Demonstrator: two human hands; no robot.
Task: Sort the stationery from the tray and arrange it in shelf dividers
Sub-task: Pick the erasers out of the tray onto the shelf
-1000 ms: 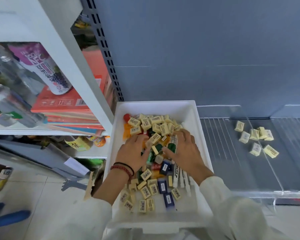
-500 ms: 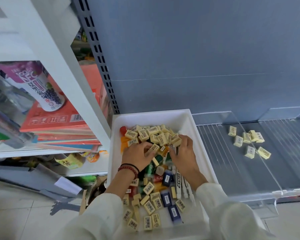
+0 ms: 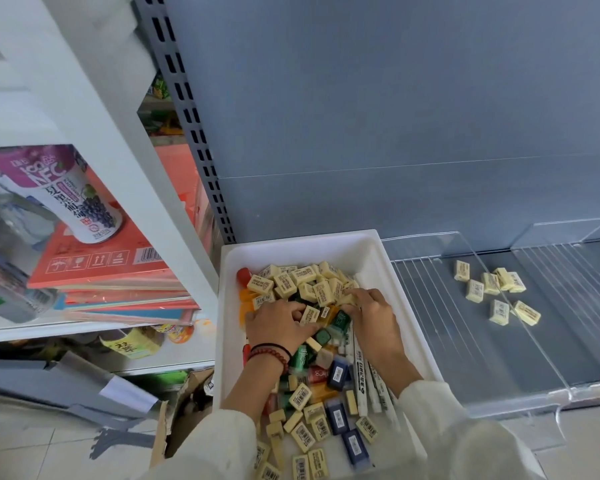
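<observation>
A person's view looks down at a white tray (image 3: pixel 368 244) in the lower middle of the frame, full of mixed stationery. Over the last second both hands have crept up the tray, away from the white marker pens (image 3: pixel 361 382) and dark blue erasers (image 3: pixel 336 374) in its lower half. They are now at the near edge of the pile of cream erasers (image 3: pixel 302 282) heaped at the tray's far end. The camera has also tipped slightly, so the tray sits lower in the frame.

Nothing has left the tray in that time. On the grey shelf (image 3: pixel 447 341) to the right, the same seven sorted erasers (image 3: pixel 498 311) lie loose around a clear divider (image 3: pixel 548 358), exactly as before. The sorting looks barely begun, and the hands seem to be gathering the next batch of cream erasers.

The left hand (image 3: pixel 278 323), with dark and red bracelets at its wrist, lies palm down with fingers bent. Its fingertips touch a cream eraser in the middle of the tray. The right hand (image 3: pixel 373 313) also lies palm down, its fingers curled over cream erasers at the pile's right edge. Both sets of fingertips are buried among the pieces, so I cannot tell whether either hand actually grips anything yet.

At the left of the frame, a white rack holds a purple juice carton (image 3: pixel 80 199) on stacked red books (image 3: pixel 118 271).
</observation>
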